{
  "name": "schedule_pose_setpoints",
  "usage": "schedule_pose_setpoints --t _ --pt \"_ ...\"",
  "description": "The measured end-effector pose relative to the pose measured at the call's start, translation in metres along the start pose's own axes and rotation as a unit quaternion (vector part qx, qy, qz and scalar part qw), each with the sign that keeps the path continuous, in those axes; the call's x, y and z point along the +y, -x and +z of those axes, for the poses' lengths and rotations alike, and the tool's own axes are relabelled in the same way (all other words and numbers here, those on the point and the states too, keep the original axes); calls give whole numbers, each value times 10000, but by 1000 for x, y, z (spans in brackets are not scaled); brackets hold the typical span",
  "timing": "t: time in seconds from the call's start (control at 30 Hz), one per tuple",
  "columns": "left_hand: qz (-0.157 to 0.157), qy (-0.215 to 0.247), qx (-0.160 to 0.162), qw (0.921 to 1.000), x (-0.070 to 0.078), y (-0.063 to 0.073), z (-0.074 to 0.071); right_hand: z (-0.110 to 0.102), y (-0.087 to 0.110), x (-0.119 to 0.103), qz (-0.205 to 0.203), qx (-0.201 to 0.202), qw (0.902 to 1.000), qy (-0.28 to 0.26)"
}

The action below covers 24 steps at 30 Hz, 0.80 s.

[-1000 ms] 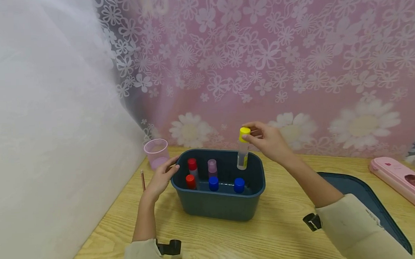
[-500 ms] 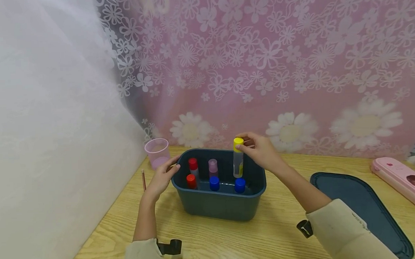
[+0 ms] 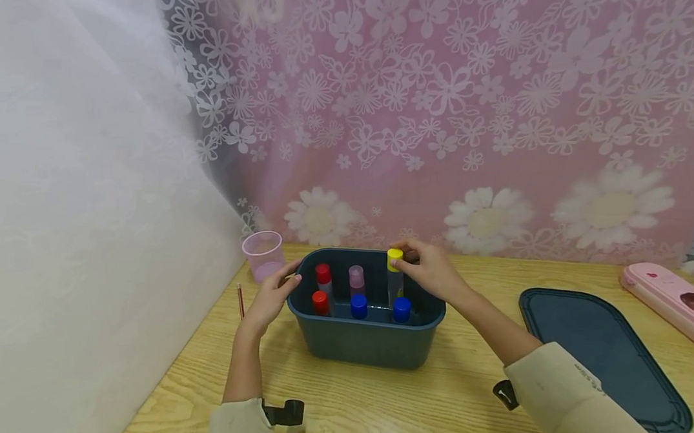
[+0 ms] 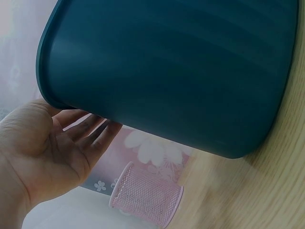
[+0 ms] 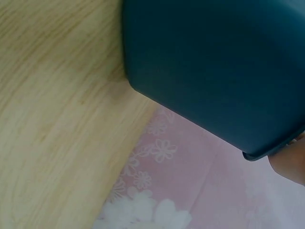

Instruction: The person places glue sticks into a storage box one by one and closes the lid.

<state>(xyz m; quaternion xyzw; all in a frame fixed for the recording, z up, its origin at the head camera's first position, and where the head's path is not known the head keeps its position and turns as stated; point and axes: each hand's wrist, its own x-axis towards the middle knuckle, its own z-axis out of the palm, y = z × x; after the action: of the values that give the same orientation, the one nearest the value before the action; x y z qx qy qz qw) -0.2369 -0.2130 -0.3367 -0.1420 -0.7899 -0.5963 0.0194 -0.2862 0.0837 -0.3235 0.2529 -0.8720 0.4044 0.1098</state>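
Observation:
A dark blue-green plastic bin [image 3: 367, 345] stands on the table. My left hand [image 3: 266, 303] grips its left end, thumb at the rim and fingers against the outer wall in the left wrist view. My right hand [image 3: 433, 271] pinches the yellow cap of a slim clear bottle [image 3: 394, 285], held upright with its lower part inside the bin. In the bin stand two bottles with red caps [image 3: 323, 274], a pinkish-purple bottle [image 3: 356, 277] and two with blue caps [image 3: 401, 310]. The right wrist view shows the bin's wall and part of my right hand [image 5: 291, 162].
A pink mesh cup [image 4: 147, 195] stands behind and left of the bin, near a pencil [image 3: 240, 300]. To the right lie a dark lid [image 3: 603, 347], partly under my right sleeve, and a pink pencil case [image 3: 671, 306]. A flowered curtain hangs behind the table.
My right hand has moved down and a little left, lowering the yellow-capped bottle deeper into the bin. The left hand has stayed on the bin's left end.

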Motion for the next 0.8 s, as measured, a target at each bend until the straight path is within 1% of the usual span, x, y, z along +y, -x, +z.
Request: schedule_pose_setpoints --t 0.1,0.2,0.27,0.43,0.53,0.73,0.8 --pt "64 -26 -16 10000 -2 -1 0 2 2 2 53 -95 9999 -43" --pt "20 83 0 10000 -1 -1 0 4 5 4 110 -273 9995 -87" --pt "18 163 10 9999 -7 -4 -1 5 6 5 123 -379 9992 -22" --pt "42 128 61 9999 -27 -11 -5 9 6 8 99 -531 9980 341" --pt "82 71 69 9999 -31 -11 -5 10 6 9 94 -560 9968 566" --pt "-79 105 26 9999 -6 -2 -1 10 8 9 85 -633 9939 900" --pt "-83 70 7 9999 -2 0 0 10 8 8 117 -678 9929 970"
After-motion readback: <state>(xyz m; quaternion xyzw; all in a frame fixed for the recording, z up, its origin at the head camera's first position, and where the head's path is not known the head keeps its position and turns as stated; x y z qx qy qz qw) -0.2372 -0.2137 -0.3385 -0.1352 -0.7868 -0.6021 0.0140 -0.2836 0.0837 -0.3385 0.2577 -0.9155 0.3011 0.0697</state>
